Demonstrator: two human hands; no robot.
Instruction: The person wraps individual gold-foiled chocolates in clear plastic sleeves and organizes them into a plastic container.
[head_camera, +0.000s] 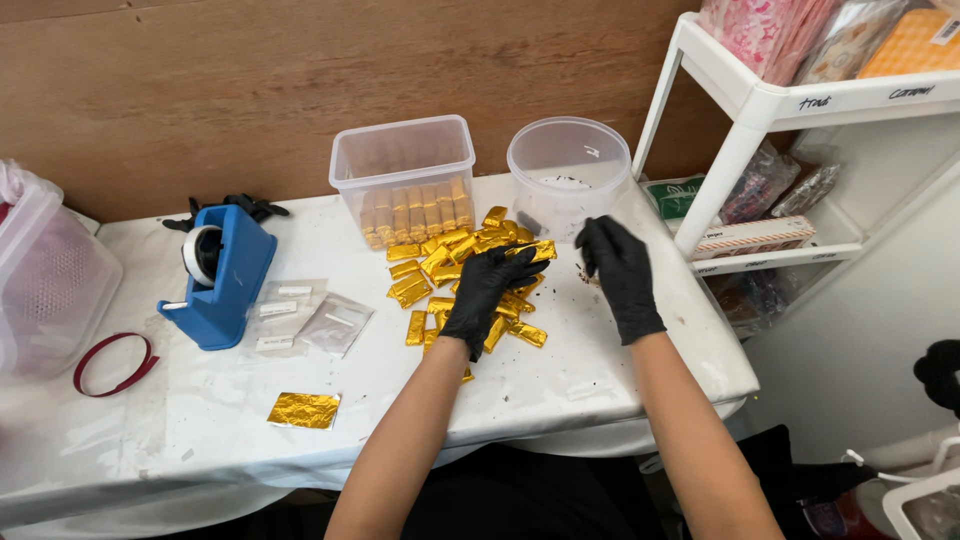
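Gold bars (440, 268) lie under my left hand (487, 290), which pinches one; my right hand (618, 272) hovers beside it, curled, empty.

A blue tape dispenser (222, 275) is set left on the table (150, 420), with clear bags (310, 318) beside it. A red ring (115, 362) and a white shelf (775, 100) are seen.

desk (620, 350) under a stained white cloth carries: blue plastic tape dispenser (222, 275), small clear plastic sachets (305, 315), flat gold foil sheet (303, 409), red ring-shaped band (115, 362), heap of gold foil-wrapped bars (440, 270), clear rectangular plastic tub (405, 175), clear round plastic tub (567, 170), large clear lidded bin (45, 275).
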